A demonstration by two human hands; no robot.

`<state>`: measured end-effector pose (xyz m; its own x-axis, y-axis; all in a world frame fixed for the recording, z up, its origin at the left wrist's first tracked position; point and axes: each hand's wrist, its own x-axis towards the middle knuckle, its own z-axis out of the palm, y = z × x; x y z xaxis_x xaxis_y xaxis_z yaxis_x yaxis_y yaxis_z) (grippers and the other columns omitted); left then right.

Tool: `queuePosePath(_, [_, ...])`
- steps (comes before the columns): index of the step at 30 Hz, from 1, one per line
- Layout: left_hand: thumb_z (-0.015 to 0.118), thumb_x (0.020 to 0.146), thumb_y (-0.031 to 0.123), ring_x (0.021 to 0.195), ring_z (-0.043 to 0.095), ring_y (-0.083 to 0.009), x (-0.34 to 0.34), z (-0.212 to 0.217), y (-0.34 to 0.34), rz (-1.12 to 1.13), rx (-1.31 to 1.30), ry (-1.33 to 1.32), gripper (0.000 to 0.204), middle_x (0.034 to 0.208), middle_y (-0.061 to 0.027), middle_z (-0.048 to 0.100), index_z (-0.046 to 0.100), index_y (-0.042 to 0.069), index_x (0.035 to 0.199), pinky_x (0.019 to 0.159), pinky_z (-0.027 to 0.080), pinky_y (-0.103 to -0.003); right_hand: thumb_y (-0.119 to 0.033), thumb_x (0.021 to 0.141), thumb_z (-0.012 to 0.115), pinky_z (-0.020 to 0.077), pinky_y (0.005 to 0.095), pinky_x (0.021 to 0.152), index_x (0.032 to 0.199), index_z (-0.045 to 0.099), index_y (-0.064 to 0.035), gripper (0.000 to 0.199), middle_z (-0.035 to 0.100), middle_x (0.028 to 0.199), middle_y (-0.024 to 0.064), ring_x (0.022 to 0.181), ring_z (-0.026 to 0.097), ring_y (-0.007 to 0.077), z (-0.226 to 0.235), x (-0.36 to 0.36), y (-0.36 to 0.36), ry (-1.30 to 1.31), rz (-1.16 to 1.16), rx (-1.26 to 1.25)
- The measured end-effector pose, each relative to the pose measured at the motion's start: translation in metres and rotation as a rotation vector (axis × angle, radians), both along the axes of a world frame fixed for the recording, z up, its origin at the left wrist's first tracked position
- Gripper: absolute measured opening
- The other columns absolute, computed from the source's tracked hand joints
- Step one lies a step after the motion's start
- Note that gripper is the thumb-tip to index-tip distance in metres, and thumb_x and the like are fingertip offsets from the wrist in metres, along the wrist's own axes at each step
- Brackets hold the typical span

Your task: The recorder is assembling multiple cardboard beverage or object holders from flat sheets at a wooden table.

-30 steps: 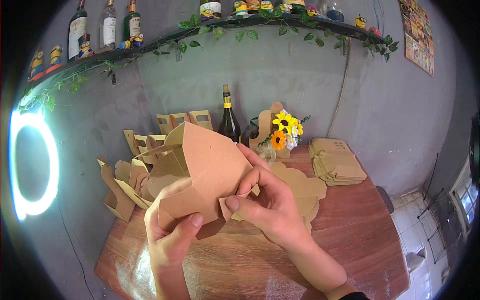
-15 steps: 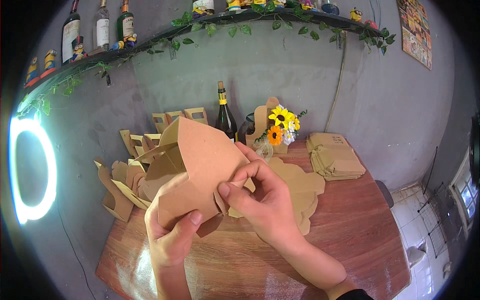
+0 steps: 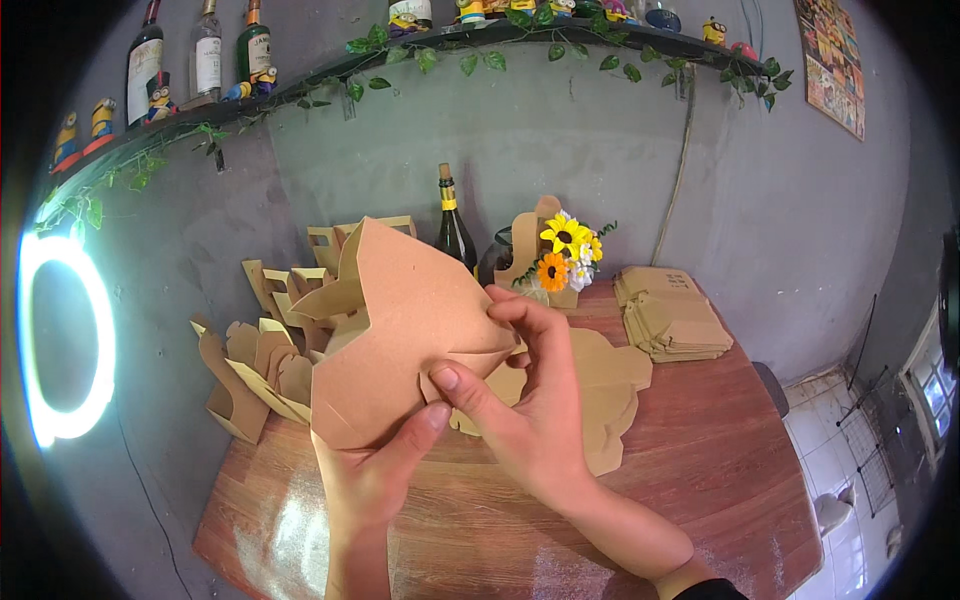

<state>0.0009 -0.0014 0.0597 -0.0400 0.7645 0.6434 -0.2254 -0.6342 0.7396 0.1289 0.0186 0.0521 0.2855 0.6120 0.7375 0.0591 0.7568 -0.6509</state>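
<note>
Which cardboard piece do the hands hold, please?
The partly folded piece nearest the camera; left hand and right hand both grip it. The flat sheets, stack and folded boxes sit behind.

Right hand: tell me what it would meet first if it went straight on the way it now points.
The right hand would meet the folded brown cardboard piece first, since it touches it now; depth beyond that is unclear.

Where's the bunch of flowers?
In the head view, the flowers are right of centre at the back of the table, between the dark bottle and the cardboard stack, beyond the right hand.
</note>
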Motion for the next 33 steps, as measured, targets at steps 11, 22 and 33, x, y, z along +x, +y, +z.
queuePosePath(11, [0.076,0.069,-0.002,0.098,0.062,-0.0166,-0.004,0.004,-0.007,-0.118,-0.232,0.203,0.055,0.106,-0.0094,0.065,0.054,-0.004,0.119,0.086,0.049,-0.031,-0.012,0.083,0.073,0.0453,0.0307,0.094,0.128,0.051,0.0001,0.051,0.061,0.114,0.0121,0.109,0.058,0.0186,0.022,0.052,0.008,-0.095,0.235,-0.110])
queuePosePath(22, [0.077,0.066,0.001,0.100,0.061,-0.0169,-0.008,0.015,-0.021,-0.075,-0.283,0.155,0.063,0.110,-0.0100,0.063,0.051,-0.005,0.123,0.087,0.048,-0.031,0.013,0.064,0.062,0.0528,0.0326,0.078,0.078,0.067,-0.0017,0.021,0.069,0.098,0.0161,0.091,0.068,0.0277,0.026,0.055,0.002,-0.486,0.023,0.513])
queuePosePath(33, [0.077,0.067,0.002,0.099,0.061,-0.0178,-0.010,0.016,-0.025,-0.014,-0.235,0.202,0.061,0.108,-0.0102,0.063,0.051,-0.005,0.121,0.085,0.049,-0.031,-0.001,0.067,0.073,0.0521,0.0370,0.085,0.088,0.070,-0.0022,0.021,0.063,0.116,0.0225,0.102,0.065,0.0312,0.028,0.063,-0.001,-0.539,0.156,0.390])
